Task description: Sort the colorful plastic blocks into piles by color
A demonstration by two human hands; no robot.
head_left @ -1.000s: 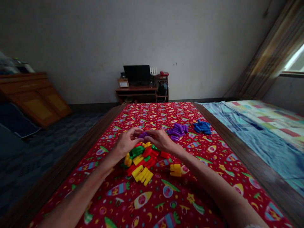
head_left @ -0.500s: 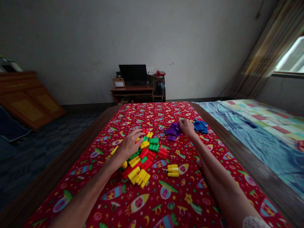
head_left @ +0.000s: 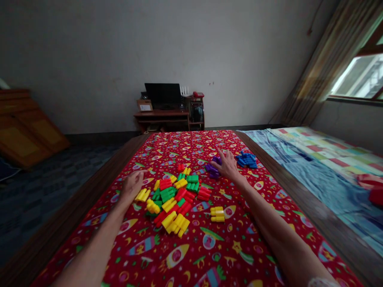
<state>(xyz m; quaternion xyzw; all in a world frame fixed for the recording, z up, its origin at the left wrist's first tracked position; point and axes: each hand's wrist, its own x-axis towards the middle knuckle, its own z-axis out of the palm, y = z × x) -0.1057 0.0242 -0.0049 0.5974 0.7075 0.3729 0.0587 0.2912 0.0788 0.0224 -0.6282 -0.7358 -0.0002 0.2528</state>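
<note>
My left hand [head_left: 133,186] hovers at the left of a mixed heap, fingers loosely bent, with nothing visible in them. Just beside it lies a yellow toy building block [head_left: 143,195]. The heap holds yellow, red blocks [head_left: 204,193] and green blocks [head_left: 168,194], all plastic with rounded ribs. Farther right, my right hand [head_left: 226,164] is spread open at a cluster of purple blocks [head_left: 212,170], covering part of it. Several blue blocks [head_left: 246,159] lie together past that hand. A separate yellow block [head_left: 217,214] sits nearer to me.
A red patterned cloth [head_left: 179,263] covers the long table, with dark wooden edges [head_left: 269,183] showing. A bed [head_left: 299,159] stands along the right side. At the far wall is a desk [head_left: 161,113] with a monitor [head_left: 163,95]; a wooden cabinet [head_left: 30,127] stands left.
My left hand has moved left, off the heap, uncovering its blocks. My right hand has shifted slightly left over the purple blocks, and its fingers have spread. The view has turned slightly right.
</note>
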